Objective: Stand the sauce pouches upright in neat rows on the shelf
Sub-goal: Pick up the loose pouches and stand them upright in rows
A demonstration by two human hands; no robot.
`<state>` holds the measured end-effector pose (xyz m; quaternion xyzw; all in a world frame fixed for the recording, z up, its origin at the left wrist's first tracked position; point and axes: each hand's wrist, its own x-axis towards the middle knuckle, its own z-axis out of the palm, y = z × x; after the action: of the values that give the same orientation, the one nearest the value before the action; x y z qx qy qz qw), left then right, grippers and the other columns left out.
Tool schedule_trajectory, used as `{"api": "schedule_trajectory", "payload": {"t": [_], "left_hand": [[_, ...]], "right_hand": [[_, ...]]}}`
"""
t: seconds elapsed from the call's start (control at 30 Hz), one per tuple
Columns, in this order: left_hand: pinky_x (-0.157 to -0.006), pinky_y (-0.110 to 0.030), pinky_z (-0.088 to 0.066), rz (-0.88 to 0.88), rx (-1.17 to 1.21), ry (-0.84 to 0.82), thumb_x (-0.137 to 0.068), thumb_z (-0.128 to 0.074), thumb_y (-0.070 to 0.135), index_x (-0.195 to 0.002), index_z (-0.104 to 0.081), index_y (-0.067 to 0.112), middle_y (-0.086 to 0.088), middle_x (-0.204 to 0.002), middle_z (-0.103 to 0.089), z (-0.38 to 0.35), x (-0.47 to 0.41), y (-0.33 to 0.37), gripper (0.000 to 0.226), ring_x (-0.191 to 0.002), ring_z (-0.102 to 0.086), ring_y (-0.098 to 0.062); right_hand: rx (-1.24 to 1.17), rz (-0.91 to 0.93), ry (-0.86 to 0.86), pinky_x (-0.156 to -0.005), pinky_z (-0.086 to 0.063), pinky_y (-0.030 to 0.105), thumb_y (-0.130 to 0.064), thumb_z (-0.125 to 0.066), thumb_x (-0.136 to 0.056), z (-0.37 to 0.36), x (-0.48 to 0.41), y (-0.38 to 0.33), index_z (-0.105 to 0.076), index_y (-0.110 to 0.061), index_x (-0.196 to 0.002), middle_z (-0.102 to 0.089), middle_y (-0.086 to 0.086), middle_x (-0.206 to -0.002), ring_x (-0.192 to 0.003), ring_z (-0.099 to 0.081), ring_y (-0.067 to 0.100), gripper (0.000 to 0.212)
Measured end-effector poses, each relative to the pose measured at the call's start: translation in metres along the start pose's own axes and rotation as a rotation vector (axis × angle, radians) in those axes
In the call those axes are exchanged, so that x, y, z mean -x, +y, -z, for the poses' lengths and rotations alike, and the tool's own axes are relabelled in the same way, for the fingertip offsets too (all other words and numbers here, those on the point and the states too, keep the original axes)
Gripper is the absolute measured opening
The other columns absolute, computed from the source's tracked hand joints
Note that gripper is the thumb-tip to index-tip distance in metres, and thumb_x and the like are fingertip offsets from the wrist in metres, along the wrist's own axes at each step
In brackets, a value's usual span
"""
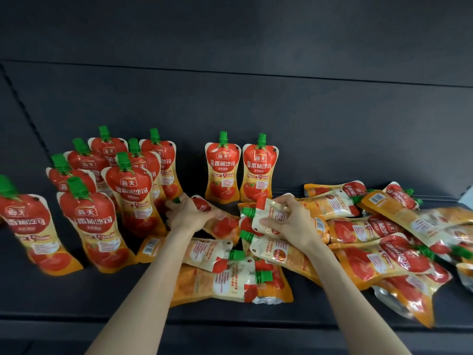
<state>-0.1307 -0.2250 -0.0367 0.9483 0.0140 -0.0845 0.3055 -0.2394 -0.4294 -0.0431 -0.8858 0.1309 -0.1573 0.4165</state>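
Observation:
Several red-and-orange tomato sauce pouches with green caps stand upright on the dark shelf [76, 298] at the left [97, 226], and two more stand side by side at the back centre [222, 172]. A heap of pouches [378, 254] lies flat to the right and in the middle. My left hand [190, 213] grips a lying pouch [222, 221] near its green cap, just right of the standing group. My right hand [289, 221] holds another pouch [268, 213], back side up, lifted off the pile.
The shelf's dark back wall [256, 111] rises behind the pouches. The shelf's front edge [230, 326] runs below my forearms. Bare shelf shows between the left group and the centre pair, and along the front left.

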Motion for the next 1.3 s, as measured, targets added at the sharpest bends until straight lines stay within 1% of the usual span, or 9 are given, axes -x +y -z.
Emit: {"api": "schedule_trajectory", "payload": {"t": [0.23,0.37,0.47,0.57,0.67,0.8,0.97,1.13,1.3], "left_hand": [[-0.09,-0.037,-0.042,-0.206,0.337,0.253,-0.063,-0.084,0.03,-0.121,-0.039,0.011,-0.018,-0.128,-0.038,0.005,0.011,-0.004,0.076,-0.119,-0.043,-0.031],[-0.089,-0.026,-0.043,-0.395,0.651,0.379,-0.062,-0.086,0.017,-0.126,-0.038,0.02,-0.004,-0.127,-0.047,0.011,0.025,-0.002,0.08,-0.114,-0.05,-0.017],[-0.077,-0.013,-0.049,-0.479,0.845,0.308,-0.066,-0.083,0.013,-0.128,-0.042,0.023,0.013,-0.107,-0.055,0.022,0.033,0.005,0.075,-0.096,-0.058,-0.001],[-0.067,-0.01,-0.051,-0.548,0.796,0.303,-0.07,-0.079,0.014,-0.103,-0.06,0.02,0.012,-0.092,-0.064,0.036,0.028,0.009,0.039,-0.084,-0.064,0.0],[-0.067,-0.013,-0.054,-0.588,0.849,0.248,-0.073,-0.077,0.013,-0.091,-0.062,0.024,0.013,-0.089,-0.067,0.047,0.018,0.007,0.026,-0.081,-0.066,0.003],[-0.066,-0.013,-0.052,-0.561,0.896,0.17,-0.075,-0.074,0.009,-0.087,-0.061,0.026,0.01,-0.091,-0.069,0.045,0.009,-0.002,0.024,-0.085,-0.067,0.001],[-0.076,-0.019,-0.046,-0.437,1.006,0.081,-0.08,-0.07,0.012,-0.101,-0.058,0.032,0.012,-0.102,-0.065,0.032,0.001,-0.013,0.031,-0.095,-0.061,0.001],[-0.079,-0.02,-0.046,-0.44,1.028,0.054,-0.084,-0.066,0.02,-0.112,-0.056,0.022,0.01,-0.105,-0.064,0.034,0.004,-0.012,0.029,-0.097,-0.059,0.0],[-0.077,-0.019,-0.045,-0.435,0.993,0.014,-0.087,-0.061,0.031,-0.103,-0.054,0.036,0.017,-0.101,-0.062,0.033,0.006,-0.013,0.018,-0.094,-0.057,0.003]], "right_hand": [[-0.074,-0.006,0.048,-0.069,-0.054,0.026,-0.028,-0.082,-0.069,0.001,0.005,-0.008,-0.05,-0.024,-0.103,-0.06,-0.015,-0.091,-0.082,-0.062,0.005,0.047],[-0.18,0.027,0.107,-0.059,-0.055,0.024,-0.023,-0.079,-0.073,0.008,0.005,-0.022,-0.049,-0.02,-0.102,-0.063,-0.008,-0.093,-0.079,-0.066,0.009,0.041],[-0.31,0.105,0.168,-0.058,-0.057,0.025,-0.014,-0.073,-0.079,0.017,0.0,-0.041,-0.049,-0.015,-0.103,-0.067,0.0,-0.096,-0.08,-0.069,0.014,0.034],[-0.419,0.178,0.226,-0.059,-0.056,0.028,-0.01,-0.072,-0.08,0.019,-0.007,-0.059,-0.051,-0.015,-0.098,-0.069,-0.003,-0.083,-0.073,-0.069,0.014,0.028],[-0.525,0.194,0.314,-0.056,-0.049,0.035,-0.016,-0.075,-0.079,0.013,-0.017,-0.072,-0.051,-0.015,-0.091,-0.059,-0.004,-0.062,-0.056,-0.054,0.021,0.027],[-0.592,0.187,0.347,-0.055,-0.048,0.049,-0.037,-0.077,-0.072,-0.004,-0.03,-0.086,-0.046,-0.017,-0.084,-0.049,0.012,-0.07,-0.062,-0.042,0.023,0.039],[-0.536,0.151,0.36,-0.051,-0.036,0.026,-0.023,-0.076,-0.077,-0.029,-0.037,-0.093,-0.042,-0.022,-0.079,-0.037,-0.004,-0.06,-0.052,-0.031,0.01,0.034],[-0.347,0.251,0.195,-0.078,-0.04,0.002,-0.019,-0.068,-0.084,-0.038,-0.043,-0.11,-0.052,-0.022,-0.124,-0.054,-0.022,-0.109,-0.095,-0.05,-0.007,0.043],[-0.323,0.156,-0.026,-0.105,-0.033,0.027,-0.022,-0.059,-0.089,-0.047,-0.049,-0.118,-0.056,-0.018,-0.126,-0.051,-0.002,-0.133,-0.129,-0.041,0.015,0.038]]}}
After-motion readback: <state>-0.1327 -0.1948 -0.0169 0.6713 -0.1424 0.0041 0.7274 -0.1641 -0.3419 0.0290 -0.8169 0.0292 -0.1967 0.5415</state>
